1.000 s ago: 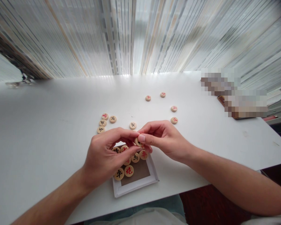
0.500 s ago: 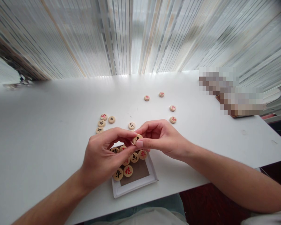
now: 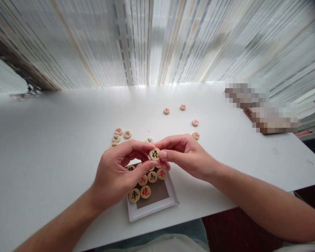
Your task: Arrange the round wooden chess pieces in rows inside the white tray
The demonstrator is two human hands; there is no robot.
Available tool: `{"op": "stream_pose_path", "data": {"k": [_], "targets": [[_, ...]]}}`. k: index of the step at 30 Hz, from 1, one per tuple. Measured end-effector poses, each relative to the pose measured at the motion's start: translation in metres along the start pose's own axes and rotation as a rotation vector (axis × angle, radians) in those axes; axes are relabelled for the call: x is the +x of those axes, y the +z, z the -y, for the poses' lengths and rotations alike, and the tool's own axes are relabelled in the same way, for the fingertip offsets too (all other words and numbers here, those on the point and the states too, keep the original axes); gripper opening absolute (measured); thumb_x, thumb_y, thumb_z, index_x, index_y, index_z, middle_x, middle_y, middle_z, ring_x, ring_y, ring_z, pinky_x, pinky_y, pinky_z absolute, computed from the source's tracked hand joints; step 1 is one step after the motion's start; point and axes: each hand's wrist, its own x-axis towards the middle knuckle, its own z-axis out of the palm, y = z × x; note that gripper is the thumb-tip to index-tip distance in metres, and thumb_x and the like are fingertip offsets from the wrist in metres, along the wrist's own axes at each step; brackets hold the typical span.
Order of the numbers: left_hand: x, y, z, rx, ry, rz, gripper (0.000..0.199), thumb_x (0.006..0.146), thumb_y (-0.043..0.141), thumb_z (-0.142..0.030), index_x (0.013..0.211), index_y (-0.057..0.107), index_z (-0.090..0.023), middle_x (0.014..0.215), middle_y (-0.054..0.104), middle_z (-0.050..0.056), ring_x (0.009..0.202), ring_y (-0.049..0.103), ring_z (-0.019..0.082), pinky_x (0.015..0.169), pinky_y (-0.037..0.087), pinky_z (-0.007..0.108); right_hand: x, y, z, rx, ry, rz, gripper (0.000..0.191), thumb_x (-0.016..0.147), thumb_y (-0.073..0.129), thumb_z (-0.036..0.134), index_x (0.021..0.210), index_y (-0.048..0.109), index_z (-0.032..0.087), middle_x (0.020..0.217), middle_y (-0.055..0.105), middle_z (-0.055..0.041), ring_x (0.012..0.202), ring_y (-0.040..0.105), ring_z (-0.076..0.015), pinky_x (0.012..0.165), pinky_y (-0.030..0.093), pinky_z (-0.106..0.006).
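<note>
A round wooden piece with a black character (image 3: 154,154) is held up between both hands, its face toward me. My left hand (image 3: 120,171) pinches its left side with thumb and fingers. On its right side, my right hand (image 3: 186,154) grips it with thumb and index finger. Below them lies a shallow white box (image 3: 157,207) with a brown bottom, holding several pieces. Among these are a red piece (image 3: 145,192), a black piece (image 3: 134,195) and another black piece (image 3: 152,176). My left hand hides part of the box.
On the white table (image 3: 55,140), red-marked pieces (image 3: 195,123) lie at the back right. A small cluster of pieces (image 3: 116,138) is left of centre, and one black-marked piece (image 3: 149,140) sits just beyond my fingers. Blurred objects (image 3: 273,119) stand at the right edge, curtains behind.
The held piece has turned so its character shows more fully, and my right thumb has shifted to its edge. The whole view has moved slightly.
</note>
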Motion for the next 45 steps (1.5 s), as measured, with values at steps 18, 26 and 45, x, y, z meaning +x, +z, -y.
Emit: {"op": "stream_pose_path", "data": {"k": [18, 26, 45], "targets": [[0.0014, 0.001, -0.0023, 0.041, 0.004, -0.129, 0.018, 0.088, 0.089, -0.011, 0.101, 0.088, -0.023, 0.095, 0.087, 0.001, 0.085, 0.083, 0.015, 0.083, 0.07, 0.021, -0.0029, 0.0049, -0.0005, -0.405, -0.395, -0.148, 0.017, 0.088, 0.091, 0.022, 0.105, 0.089, 0.023, 0.093, 0.082, -0.0091, 0.08, 0.074, -0.0196, 0.066, 0.063, -0.032], [0.0002, -0.0003, -0.0021, 0.019, -0.024, -0.106, 0.018, 0.088, 0.09, -0.014, 0.102, 0.088, -0.025, 0.096, 0.088, -0.002, 0.084, 0.083, 0.013, 0.082, 0.069, 0.018, -0.0037, 0.0058, -0.0005, -0.378, -0.351, -0.169, 0.018, 0.086, 0.093, 0.022, 0.104, 0.089, 0.022, 0.094, 0.085, -0.0085, 0.081, 0.078, -0.0196, 0.069, 0.066, -0.031], [0.0012, 0.0005, -0.0018, 0.037, -0.01, -0.133, 0.019, 0.086, 0.092, -0.012, 0.101, 0.088, -0.024, 0.095, 0.088, -0.001, 0.081, 0.083, 0.012, 0.08, 0.069, 0.016, -0.0037, 0.0058, -0.0018, -0.258, -0.325, -0.151, 0.027, 0.08, 0.092, 0.006, 0.103, 0.089, 0.021, 0.089, 0.085, -0.0048, 0.071, 0.077, -0.0126, 0.065, 0.065, -0.02]]}}
